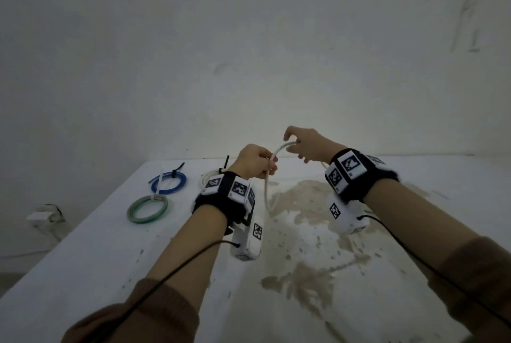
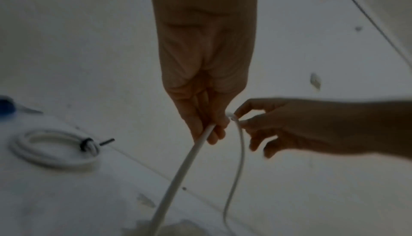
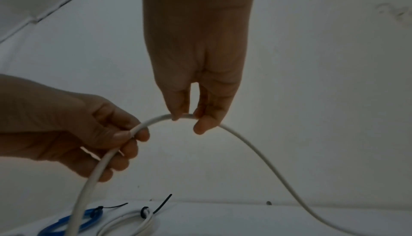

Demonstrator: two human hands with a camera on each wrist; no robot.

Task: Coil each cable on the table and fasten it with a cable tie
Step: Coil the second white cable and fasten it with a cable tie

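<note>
A white cable (image 1: 279, 149) arches in the air between both hands above the table (image 1: 83, 259). My left hand (image 1: 255, 161) grips it in curled fingers, and from there it hangs down to the tabletop (image 2: 178, 174). My right hand (image 1: 300, 143) pinches the top of the arch between thumb and fingertips (image 3: 196, 116); the rest of the cable (image 3: 267, 162) trails off to the right and down. Three coiled cables lie at the left: blue (image 1: 168, 182), green (image 1: 147, 208), and white (image 2: 53, 148) with a black tie.
The white table has large brown worn patches (image 1: 304, 281) in its middle. A wall (image 1: 249, 52) rises right behind the table's far edge. A small white fitting (image 1: 45, 215) sits on the floor at the left.
</note>
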